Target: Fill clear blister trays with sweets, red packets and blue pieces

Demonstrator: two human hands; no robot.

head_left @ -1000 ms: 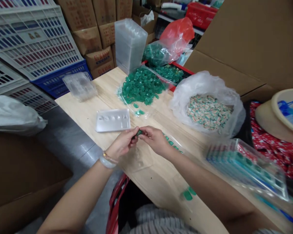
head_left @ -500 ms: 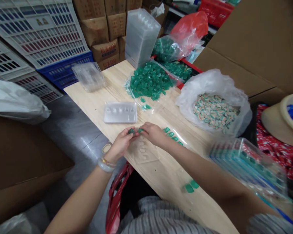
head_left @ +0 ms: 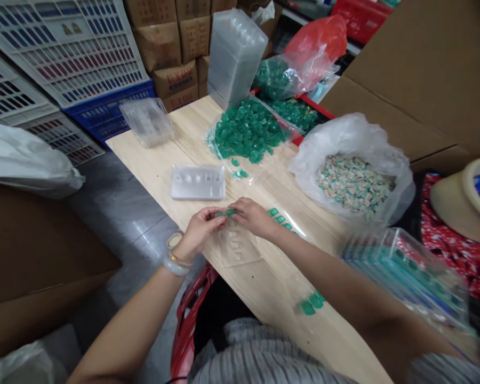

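Note:
My left hand [head_left: 202,229] pinches a small translucent green piece [head_left: 220,214] between thumb and fingers. Right beside it, the fingers of my right hand [head_left: 256,217] are closed on another green piece [head_left: 231,212], and the fingertips nearly meet. Under both hands lies a clear plastic tray [head_left: 244,253] with a line of moulded hollows. A row of green pieces [head_left: 279,218] sits on clear plastic just beyond my right wrist. Several more green pieces [head_left: 312,304] lie by my right forearm. Behind my hands is a whitish moulded tray [head_left: 198,189].
A heap of green pieces [head_left: 248,130] spreads over a plastic bag, before a tall stack of clear trays [head_left: 236,58]. At right stand a white bag [head_left: 304,160] of small striped pieces and stacked filled trays [head_left: 408,277]. More clear trays [head_left: 150,122] lie at the table's far left corner.
My left hand has turned slightly, with its green piece now close against the one in my right hand. My right hand stays in nearly the same place. The view has shifted a little.

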